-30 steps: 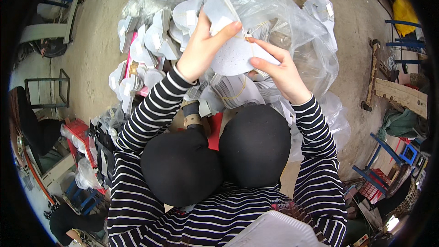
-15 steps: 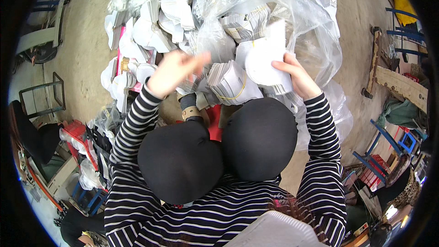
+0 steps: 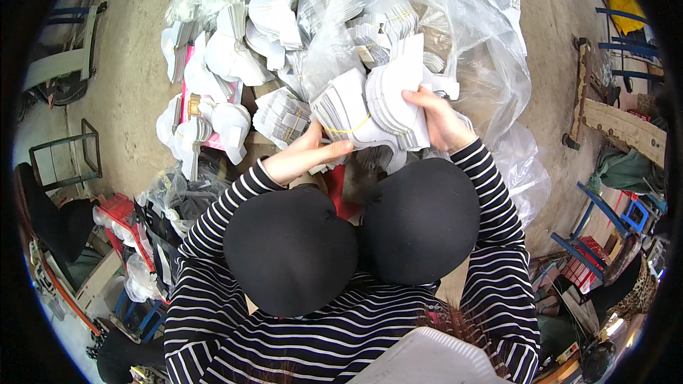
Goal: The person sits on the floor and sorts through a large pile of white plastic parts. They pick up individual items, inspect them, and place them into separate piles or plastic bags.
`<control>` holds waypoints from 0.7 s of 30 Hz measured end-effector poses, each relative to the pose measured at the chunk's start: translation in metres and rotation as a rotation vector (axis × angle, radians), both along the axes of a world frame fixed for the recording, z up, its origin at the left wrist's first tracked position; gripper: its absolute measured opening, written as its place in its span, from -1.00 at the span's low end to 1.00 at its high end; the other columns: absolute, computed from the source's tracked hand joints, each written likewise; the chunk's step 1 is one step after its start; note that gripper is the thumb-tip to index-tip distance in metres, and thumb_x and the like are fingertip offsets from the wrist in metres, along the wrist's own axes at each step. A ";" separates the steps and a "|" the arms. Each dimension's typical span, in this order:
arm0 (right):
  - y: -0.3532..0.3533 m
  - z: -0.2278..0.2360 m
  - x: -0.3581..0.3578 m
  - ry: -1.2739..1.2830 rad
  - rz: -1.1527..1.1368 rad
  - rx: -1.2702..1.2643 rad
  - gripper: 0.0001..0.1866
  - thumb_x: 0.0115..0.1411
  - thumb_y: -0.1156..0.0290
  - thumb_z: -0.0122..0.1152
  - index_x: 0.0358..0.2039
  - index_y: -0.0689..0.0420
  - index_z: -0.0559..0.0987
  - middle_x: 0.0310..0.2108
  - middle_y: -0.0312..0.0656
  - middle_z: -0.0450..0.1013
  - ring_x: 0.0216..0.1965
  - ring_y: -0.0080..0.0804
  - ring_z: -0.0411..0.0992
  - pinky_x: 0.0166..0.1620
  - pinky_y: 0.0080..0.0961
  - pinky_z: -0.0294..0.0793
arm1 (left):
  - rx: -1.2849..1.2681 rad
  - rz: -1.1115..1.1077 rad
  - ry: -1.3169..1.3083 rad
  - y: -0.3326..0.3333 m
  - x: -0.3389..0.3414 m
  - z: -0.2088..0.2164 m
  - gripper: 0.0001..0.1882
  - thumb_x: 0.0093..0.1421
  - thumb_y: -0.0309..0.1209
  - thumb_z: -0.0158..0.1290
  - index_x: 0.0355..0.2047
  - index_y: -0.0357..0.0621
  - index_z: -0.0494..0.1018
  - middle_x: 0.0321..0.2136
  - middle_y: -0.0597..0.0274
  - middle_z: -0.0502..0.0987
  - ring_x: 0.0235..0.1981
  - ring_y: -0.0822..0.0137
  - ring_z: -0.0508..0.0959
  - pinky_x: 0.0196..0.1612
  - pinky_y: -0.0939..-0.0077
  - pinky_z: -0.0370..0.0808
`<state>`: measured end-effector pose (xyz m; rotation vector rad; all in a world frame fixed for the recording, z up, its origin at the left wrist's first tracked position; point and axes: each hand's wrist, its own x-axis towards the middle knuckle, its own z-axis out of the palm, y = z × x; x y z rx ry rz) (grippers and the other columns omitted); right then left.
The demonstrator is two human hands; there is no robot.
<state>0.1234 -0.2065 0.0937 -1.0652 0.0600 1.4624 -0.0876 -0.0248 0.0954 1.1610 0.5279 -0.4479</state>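
The left hand [image 3: 302,156] has its thumb apart from its fingers at a yellow-banded stack [image 3: 347,99]; whether it grips, I cannot tell. Beside it, beyond the knees, the right hand [image 3: 441,121] clamps a white stack [image 3: 391,92]. A clear plastic bag [image 3: 494,64] seemingly holds smaller banded stacks [image 3: 400,21].

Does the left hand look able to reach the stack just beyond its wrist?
Probably yes: that stack lies close to the left hand, nothing visible between, though it seems busy at another stack.
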 end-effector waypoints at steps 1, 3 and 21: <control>0.005 0.008 0.005 -0.007 0.006 0.030 -0.41 0.26 0.29 0.19 0.21 0.34 0.28 0.11 -0.05 0.39 0.14 -0.32 0.38 0.20 -0.36 0.37 | 0.121 -0.007 -0.097 0.004 0.006 0.008 0.05 0.27 -0.05 0.15 0.41 -0.33 -0.30 0.37 -0.04 -0.01 0.37 0.21 0.09 0.36 0.34 0.11; 0.011 0.028 0.010 -0.099 -0.028 0.062 -0.42 0.26 0.30 0.19 0.19 0.35 0.30 0.10 -0.04 0.39 0.14 -0.32 0.38 0.21 -0.35 0.36 | 0.221 0.011 -0.168 0.012 0.019 0.026 0.06 0.26 -0.06 0.18 0.41 -0.35 -0.29 0.37 -0.04 0.01 0.36 0.21 0.12 0.35 0.34 0.13; 0.046 0.052 0.002 -1.012 0.003 -0.007 -0.33 -0.01 0.02 0.48 -0.04 0.29 0.60 0.11 -0.01 0.21 0.20 -0.14 0.19 0.22 -0.30 0.24 | -0.295 0.613 -0.246 0.016 0.089 -0.030 -0.26 0.31 -0.04 -0.03 0.39 0.08 -0.04 0.25 0.19 0.28 0.28 0.19 0.29 0.21 0.06 0.34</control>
